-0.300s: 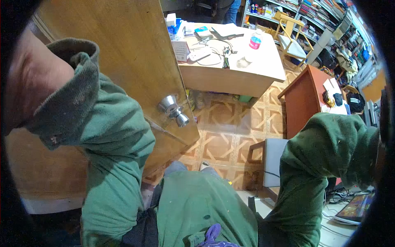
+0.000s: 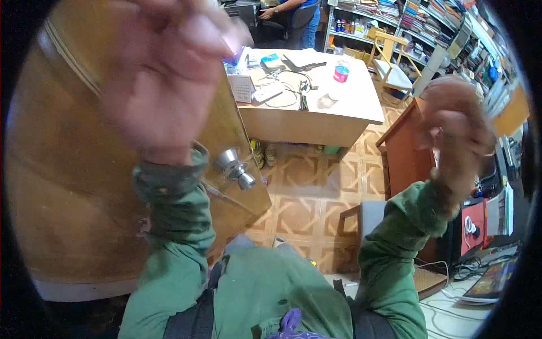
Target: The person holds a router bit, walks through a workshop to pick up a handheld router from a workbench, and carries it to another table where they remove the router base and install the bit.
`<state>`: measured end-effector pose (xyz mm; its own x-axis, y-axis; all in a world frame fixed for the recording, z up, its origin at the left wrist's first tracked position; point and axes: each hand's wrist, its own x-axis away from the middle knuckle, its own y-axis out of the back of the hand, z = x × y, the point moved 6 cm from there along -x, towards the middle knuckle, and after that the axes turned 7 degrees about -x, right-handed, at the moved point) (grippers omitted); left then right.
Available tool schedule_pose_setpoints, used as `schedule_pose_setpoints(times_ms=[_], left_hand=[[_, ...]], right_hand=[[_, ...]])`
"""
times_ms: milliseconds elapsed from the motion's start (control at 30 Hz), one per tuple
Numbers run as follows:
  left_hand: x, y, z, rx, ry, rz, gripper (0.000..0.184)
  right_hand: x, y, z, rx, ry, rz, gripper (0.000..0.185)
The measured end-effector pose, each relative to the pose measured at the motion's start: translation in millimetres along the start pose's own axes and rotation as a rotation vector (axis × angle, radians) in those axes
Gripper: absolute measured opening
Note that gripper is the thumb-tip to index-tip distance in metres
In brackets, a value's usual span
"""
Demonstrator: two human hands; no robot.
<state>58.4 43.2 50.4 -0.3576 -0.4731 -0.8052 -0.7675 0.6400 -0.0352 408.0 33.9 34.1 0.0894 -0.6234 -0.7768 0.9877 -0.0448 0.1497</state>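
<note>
My left hand [image 2: 169, 73] is raised at the upper left in front of the wooden door [image 2: 84, 186], blurred, its palm in view and bare and its fingers loosely apart. The metal doorknob [image 2: 237, 170] is below it to the right, untouched. My right hand [image 2: 460, 127] is raised at the right, in front of the reddish desk [image 2: 401, 141]. Its fingers look bent, but motion blur hides whether they hold anything.
A pale desk [image 2: 316, 121] bears a bottle [image 2: 341, 73], a power strip [image 2: 268, 91], cables and a calendar [image 2: 241, 88]. Behind it is a person in blue [image 2: 307, 25]. A wooden chair [image 2: 395, 70], shelves, a grey seat [image 2: 372, 217] and a laptop [image 2: 494, 282] are at the right.
Both hands have swung inward from the frame's sides and come more fully into view, with the sleeves drawn in. The person behind the desk shows more now.
</note>
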Motion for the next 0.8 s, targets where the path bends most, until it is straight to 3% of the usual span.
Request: schedule_pose_setpoints(times_ms=[33,67,100,133,167,200,233,300,333,367,433,467,500,567,600,667,733,800], left_hand=[[12,-6,29,-0.072,0.068,-0.11,0.035],[29,-9,51,-0.14,0.137,-0.222,0.035],[51,-15,75,-0.238,0.371,-0.219,0.029],[81,-20,108,-0.196,0.391,-0.229,0.031],[118,-22,129,-0.285,0.712,-0.348,0.034],[144,-29,134,-0.268,0.914,-0.329,0.034],[171,-27,147,-0.18,0.986,-0.397,0.03],[194,-22,148,-0.213,1.011,-0.349,0.027],[200,-19,147,-0.23,1.021,-0.332,0.026],[198,-17,145,-0.334,0.945,-0.312,0.025],[201,-15,156,-0.277,0.949,-0.384,0.025],[204,-17,167,-0.251,0.959,-0.415,0.025],[213,-19,203,-0.377,0.766,-0.42,0.024],[209,-71,258,-0.335,0.724,-0.454,0.023],[209,-85,261,-0.262,0.803,-0.452,0.023],[208,-91,261,-0.216,0.873,-0.399,0.022],[211,-70,255,-0.249,0.836,-0.314,0.021],[219,-49,226,-0.248,0.941,-0.251,0.02]], right_hand=[[4,-32,-9,-0.08,-0.249,0.151,0.009],[4,-44,-44,-0.032,-0.24,0.376,0.017],[9,-53,-78,-0.034,-0.399,0.494,0.026],[12,-60,-102,-0.002,-0.379,0.619,0.033],[26,-60,-140,-0.008,-0.597,0.644,0.04],[42,-59,-183,-0.139,-0.667,0.635,0.044],[59,-57,-209,-0.205,-0.711,0.579,0.045],[106,-58,-228,-0.303,-0.877,0.529,0.044],[140,-69,-232,-0.619,-0.99,0.441,0.039],[173,-77,-231,-0.54,-0.991,0.385,0.039],[227,-117,-203,-1.037,-1.131,0.266,0.04],[229,-142,-168,-1.06,-1.126,0.217,0.041],[243,-177,-153,-1.185,-1.123,0.218,0.041],[224,-239,-101,-1.306,-0.947,0.354,0.044],[216,-258,-79,-1.508,-1.01,0.388,0.045],[210,-250,-80,-1.325,-0.977,0.438,0.047],[197,-199,-94,-0.888,-0.814,0.404,0.049],[200,-138,-111,-0.86,-0.911,0.324,0.05]])
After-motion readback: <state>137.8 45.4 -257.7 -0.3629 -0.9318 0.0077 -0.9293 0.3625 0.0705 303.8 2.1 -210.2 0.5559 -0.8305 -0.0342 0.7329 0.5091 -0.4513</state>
